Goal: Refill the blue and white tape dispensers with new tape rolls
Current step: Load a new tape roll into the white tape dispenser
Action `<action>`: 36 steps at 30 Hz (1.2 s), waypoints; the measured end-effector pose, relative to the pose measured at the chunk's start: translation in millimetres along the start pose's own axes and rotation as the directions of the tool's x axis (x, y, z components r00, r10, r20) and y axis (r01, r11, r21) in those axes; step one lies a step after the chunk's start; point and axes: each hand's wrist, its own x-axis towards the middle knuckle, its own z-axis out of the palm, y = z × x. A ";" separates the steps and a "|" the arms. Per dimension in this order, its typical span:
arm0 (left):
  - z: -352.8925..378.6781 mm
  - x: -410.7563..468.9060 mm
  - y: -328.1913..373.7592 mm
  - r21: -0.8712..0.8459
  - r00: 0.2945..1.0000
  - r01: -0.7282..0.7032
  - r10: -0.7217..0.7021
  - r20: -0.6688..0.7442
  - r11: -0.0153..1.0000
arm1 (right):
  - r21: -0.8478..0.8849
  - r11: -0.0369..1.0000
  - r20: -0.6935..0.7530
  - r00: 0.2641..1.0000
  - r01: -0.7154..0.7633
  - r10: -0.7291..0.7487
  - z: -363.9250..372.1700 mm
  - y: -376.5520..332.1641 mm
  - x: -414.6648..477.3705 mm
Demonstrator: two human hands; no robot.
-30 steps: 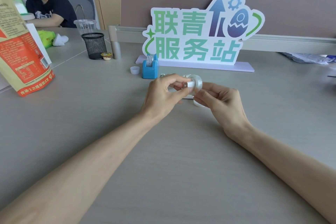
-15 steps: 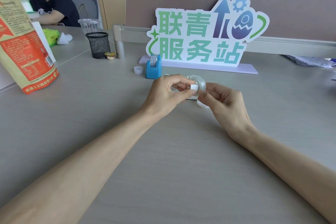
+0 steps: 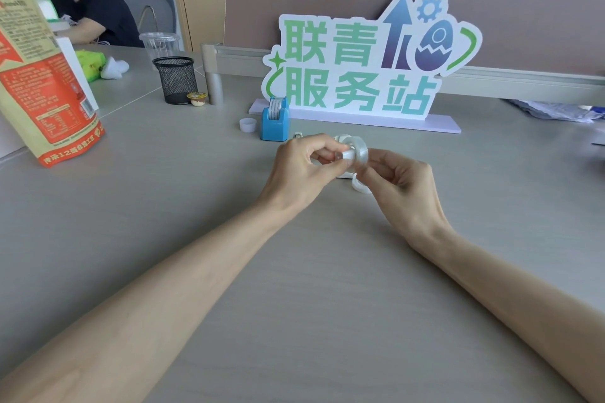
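Note:
A clear tape roll is held upright above the grey table between both hands. My left hand pinches a small white spool core at the roll's centre hole. My right hand grips the roll's right rim. The white dispenser lies mostly hidden under the hands. A second small white ring lies on the table below them. The blue dispenser stands behind, with a tape roll loaded in it.
A small white cap sits left of the blue dispenser. Behind stands a sign board with green characters. A black mesh cup, a small snack cup and an orange bag are at left. A person sits at far left.
Both hands keep their hold on the roll and the core with only slight finger shifts. The view has tilted a little, so the scene sits lower in the frame.

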 end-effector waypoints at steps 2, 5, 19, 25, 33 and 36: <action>1.1 0.6 -0.6 -0.003 1.000 0.002 -0.002 -0.007 1.000 | -0.009 1.000 -0.004 1.000 0.009 -0.009 1.0 0.4 -0.5; 0.4 1.9 -1.6 -0.018 1.000 0.022 -0.021 0.014 1.000 | -0.009 1.000 -0.014 1.000 -0.011 0.011 0.1 2.9 0.7; -10.1 2.3 -3.7 -0.036 0.994 0.049 -0.045 0.098 0.998 | -0.029 1.000 0.024 1.000 -0.011 0.011 0.3 1.0 -0.2; -9.8 1.9 -1.9 -0.052 0.995 0.065 -0.061 0.080 0.996 | -0.044 0.999 0.033 0.999 -0.023 0.025 0.0 1.8 0.7; -0.5 1.3 -4.0 -0.038 0.996 0.082 -0.081 0.024 0.996 | -0.115 0.993 0.003 1.000 0.007 -0.007 0.6 3.4 -0.5; 1.5 -0.2 -3.0 -0.044 0.996 0.087 -0.087 0.000 0.995 | -0.140 0.990 -0.006 1.000 0.014 -0.015 1.7 5.4 -0.2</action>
